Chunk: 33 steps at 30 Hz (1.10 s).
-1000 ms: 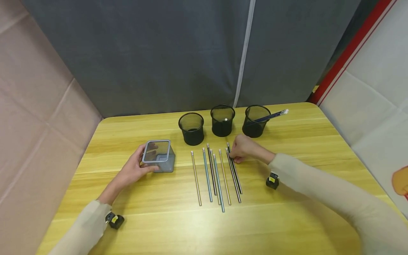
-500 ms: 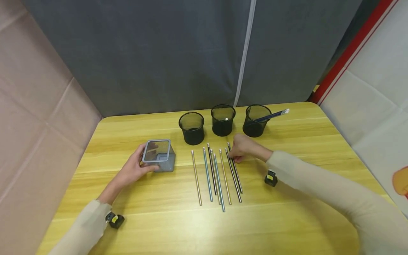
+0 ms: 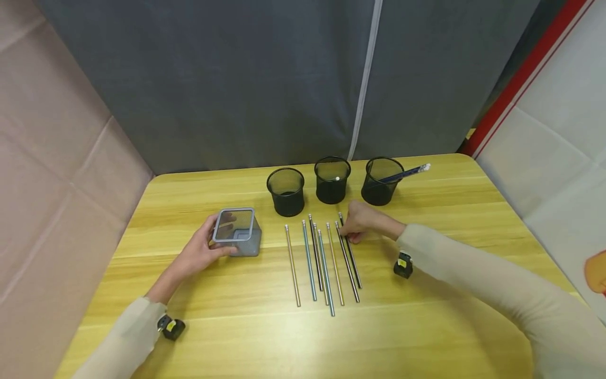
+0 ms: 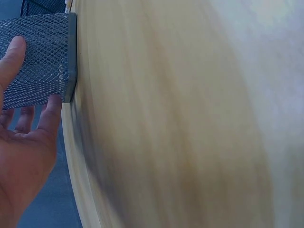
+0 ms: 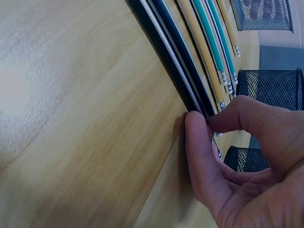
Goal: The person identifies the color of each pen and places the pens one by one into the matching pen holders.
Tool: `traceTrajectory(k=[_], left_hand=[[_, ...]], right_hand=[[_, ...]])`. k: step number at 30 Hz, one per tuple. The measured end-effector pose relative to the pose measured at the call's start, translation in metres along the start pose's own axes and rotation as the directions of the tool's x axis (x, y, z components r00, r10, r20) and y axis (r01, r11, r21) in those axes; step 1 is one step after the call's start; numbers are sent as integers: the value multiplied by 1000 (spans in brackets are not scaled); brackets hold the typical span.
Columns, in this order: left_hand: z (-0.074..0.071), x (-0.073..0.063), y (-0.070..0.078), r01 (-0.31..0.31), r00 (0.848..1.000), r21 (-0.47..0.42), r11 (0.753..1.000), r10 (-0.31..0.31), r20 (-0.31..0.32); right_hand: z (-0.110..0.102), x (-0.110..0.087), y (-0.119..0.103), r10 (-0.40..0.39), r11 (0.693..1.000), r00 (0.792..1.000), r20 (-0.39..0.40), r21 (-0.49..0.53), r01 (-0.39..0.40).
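My left hand (image 3: 201, 252) holds a grey square mesh pen holder (image 3: 248, 247), thumb in front and the other fingers behind it. In the left wrist view, the mesh holder (image 4: 45, 57) stands on the table between thumb and fingers. My right hand (image 3: 363, 220) pinches the outermost black pencil (image 5: 160, 51) near its eraser end, between thumb and index finger. That pencil lies on the table. A second black pencil (image 3: 347, 263) lies close beside it. Further left lie several more pencils, among them a gold pencil (image 3: 292, 266) and a blue pencil (image 3: 310, 263), erasers pointing away.
Three round black mesh cups stand behind the pencils: a left cup (image 3: 289, 204), a middle cup (image 3: 330, 192) with one white tip showing, and a right cup (image 3: 376, 195) with dark pencils (image 3: 407, 172) leaning out. A grey curtain (image 3: 236, 95) hangs behind the wooden table (image 3: 227, 326).
Both hands stay in nearly the same place; the right wrist has shifted very slightly. The pencils, cups and pen holder show no clear movement.
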<state>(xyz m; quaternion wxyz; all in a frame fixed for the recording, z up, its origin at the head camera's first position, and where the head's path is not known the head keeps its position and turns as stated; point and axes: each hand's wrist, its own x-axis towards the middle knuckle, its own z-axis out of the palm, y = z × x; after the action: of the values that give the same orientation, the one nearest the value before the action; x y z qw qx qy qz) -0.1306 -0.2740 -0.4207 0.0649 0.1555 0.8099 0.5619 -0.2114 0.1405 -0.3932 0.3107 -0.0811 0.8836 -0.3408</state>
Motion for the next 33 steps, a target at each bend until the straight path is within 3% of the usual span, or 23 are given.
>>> traceTrajectory(k=[7, 27, 33], left_hand=[[0, 0, 0, 6, 1000, -6, 1000, -6, -3], [0, -1, 1, 7, 1000, -3, 1000, -7, -4], [0, 0, 0, 7, 1000, -2, 1000, -7, 1]], right_hand=[[-1, -3, 1, -4, 1000, 1000, -4, 20, 4], [-1, -3, -4, -42, 994, 999, -17, -100, 40], [-2, -4, 1, -56, 997, 998, 0, -59, 56]])
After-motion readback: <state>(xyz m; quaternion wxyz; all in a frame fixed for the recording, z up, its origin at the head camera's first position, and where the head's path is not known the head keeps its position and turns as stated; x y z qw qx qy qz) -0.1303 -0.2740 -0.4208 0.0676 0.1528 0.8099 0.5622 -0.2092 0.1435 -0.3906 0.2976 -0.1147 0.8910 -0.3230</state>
